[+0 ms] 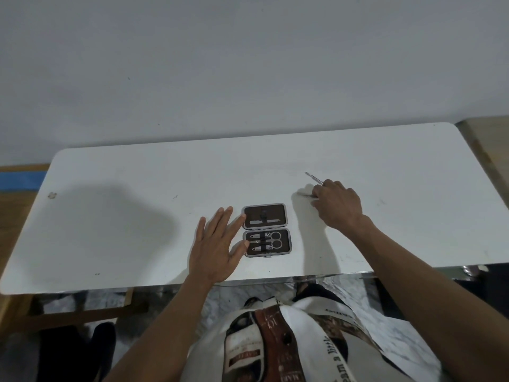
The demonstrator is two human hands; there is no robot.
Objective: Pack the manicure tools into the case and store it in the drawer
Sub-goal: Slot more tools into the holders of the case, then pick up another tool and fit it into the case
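Table (137,230): a white rectangular top with rounded corners, set against a pale wall (248,64). A broad soft shadow lies across its left half, and a small mark sits near the left edge.

Torso, at the bottom of the view: a printed shirt (289,340) in white and brown with lettering. Both bare forearms extend from it over the near table edge.

Left hand (214,244): flat on the table, palm down, fingers spread apart and holding nothing. The index fingertip touches the left edge of the case's upper half; the thumb tip touches the left edge of the lower half.

Right hand (338,205): on the table to the right of the case and farther from the person, well apart from it. The fingers are curled together around a thin metal tool (312,177), whose slim shaft projects up and to the left from the knuckles. A second thin metal piece (308,195) shows just beside the fingertips, low against the table; whether the hand grips it cannot be told.

Case (266,230): lying open and flat near the middle of the table, close to the near edge. It has a grey rim and a dark brown lining, and its two halves are hinged one above the other.

- Upper half: one long flat file-like tool (265,222), held under a dark strap.
- Lower half: small scissors (272,240) with the ring handles to the right, and two nail clippers (257,242), one above and one below the scissor blades, all under a central strap.
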